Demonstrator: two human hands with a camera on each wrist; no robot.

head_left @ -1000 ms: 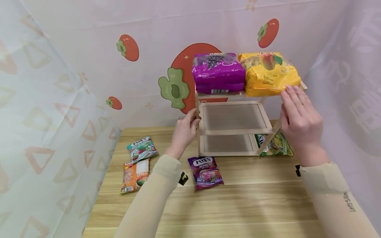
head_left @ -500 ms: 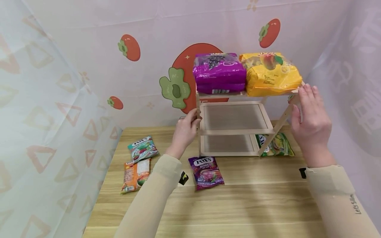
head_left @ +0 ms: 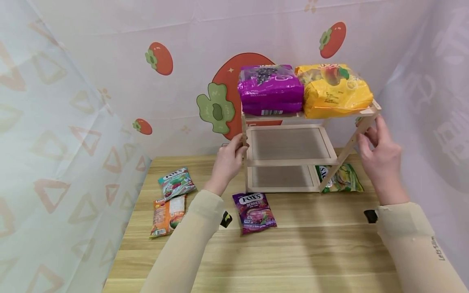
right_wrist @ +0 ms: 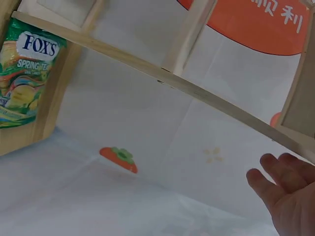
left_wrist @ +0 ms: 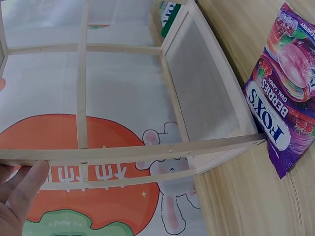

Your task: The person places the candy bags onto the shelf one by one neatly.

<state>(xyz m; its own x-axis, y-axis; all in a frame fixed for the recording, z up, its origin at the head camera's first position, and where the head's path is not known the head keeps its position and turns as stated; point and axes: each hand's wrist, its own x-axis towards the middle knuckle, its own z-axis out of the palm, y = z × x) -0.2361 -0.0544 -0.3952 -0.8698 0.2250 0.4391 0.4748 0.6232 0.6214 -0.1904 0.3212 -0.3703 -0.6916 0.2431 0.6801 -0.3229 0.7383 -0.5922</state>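
Observation:
A light wooden tiered shelf (head_left: 291, 162) stands on the table. A purple candy bag with a grape picture (head_left: 271, 95) and a yellow candy bag with a mango picture (head_left: 335, 95) sit side by side on its top tier. My left hand (head_left: 229, 160) grips the shelf's left post (left_wrist: 128, 151), its fingers partly hidden behind the wood. My right hand (head_left: 382, 156) is beside the upper right post (head_left: 349, 147). In the right wrist view its loosely bent fingers (right_wrist: 280, 178) stay just short of the wood and hold nothing.
A purple Fox's Berries bag (head_left: 254, 213) lies before the shelf's left foot. At the left lie a teal Fox's bag (head_left: 176, 183) and an orange bag (head_left: 167, 215). A green Fox's bag (head_left: 343, 178) is by the right leg. Printed cloth (head_left: 190, 36) encloses the table (head_left: 293, 252).
My right hand has left the yellow bag's lower right corner, moved right, then dropped beside the shelf's right post with its fingers bending. The left hand keeps its grip.

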